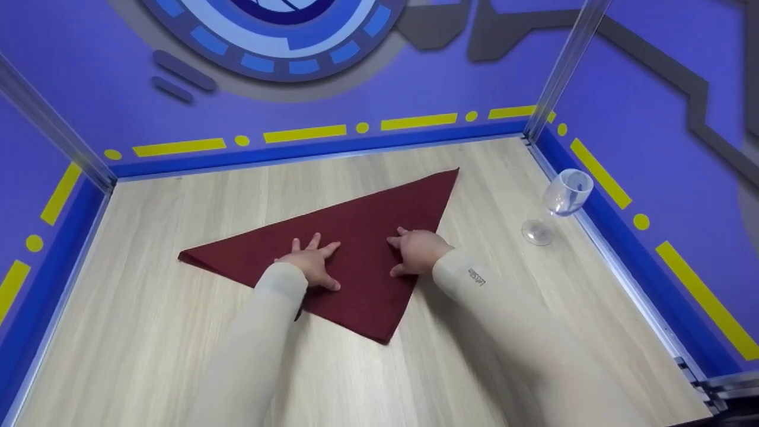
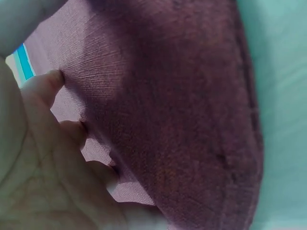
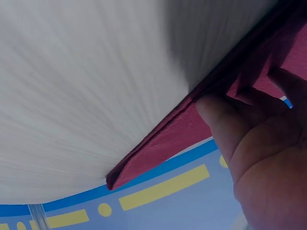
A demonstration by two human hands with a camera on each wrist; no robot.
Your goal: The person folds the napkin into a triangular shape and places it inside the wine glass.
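A dark red cloth napkin (image 1: 362,237), folded into a triangle, lies flat on the wooden table. My left hand (image 1: 310,264) rests on its left part with the fingers spread; in the left wrist view the fingertips (image 2: 56,76) touch the cloth. Close to the napkin's right edge, my right hand (image 1: 420,252) presses down with fingers apart. The right wrist view has that hand's fingers (image 3: 220,117) on the cloth beside its layered edge. One corner points toward me, one lies far left, and one reaches to the back right.
A clear wine glass (image 1: 567,193) stands to the right on the table (image 1: 486,362), near the right side wall. Purple panels (image 1: 332,101) with yellow dashes and metal corner posts border the table at the back and both sides.
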